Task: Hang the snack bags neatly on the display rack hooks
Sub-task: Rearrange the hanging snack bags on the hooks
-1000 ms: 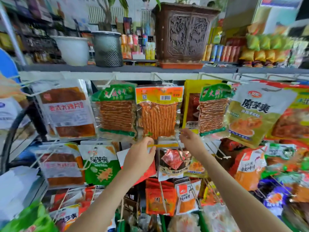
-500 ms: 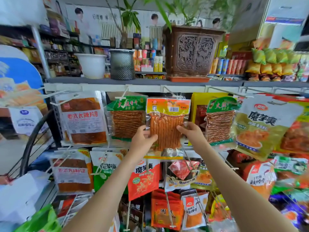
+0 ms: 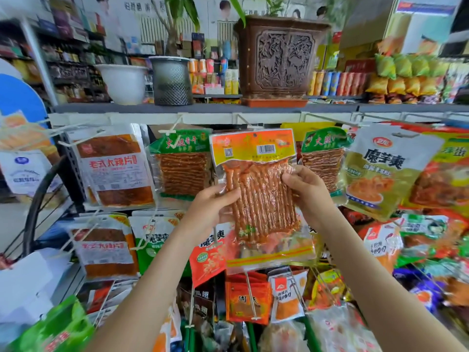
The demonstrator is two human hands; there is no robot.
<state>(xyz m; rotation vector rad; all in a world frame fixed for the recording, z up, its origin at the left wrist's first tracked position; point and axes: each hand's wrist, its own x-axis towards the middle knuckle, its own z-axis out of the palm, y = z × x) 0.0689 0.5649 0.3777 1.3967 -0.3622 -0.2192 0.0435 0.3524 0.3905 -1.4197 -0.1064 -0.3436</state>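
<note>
A clear snack bag of orange-red sticks (image 3: 258,189) with an orange and yellow header hangs at the top row of the display rack (image 3: 177,118), under a white hook (image 3: 247,121). My left hand (image 3: 210,212) grips its left edge, thumb on the front. My right hand (image 3: 308,189) grips its right edge. Green-topped stick bags (image 3: 181,168) hang on either side of it. Whether the header sits on the hook is hidden.
A carved brown planter (image 3: 281,57), a mesh bin (image 3: 171,81) and a white pot (image 3: 121,82) stand on the grey shelf above. More hooked snack bags crowd the lower rows, with long wire hooks (image 3: 250,293) sticking out toward me. White konjac bags (image 3: 383,168) hang right.
Both hands rose from the second row to the orange stick bag in the top row and took hold of its two side edges. The view tilted up and moved closer.
</note>
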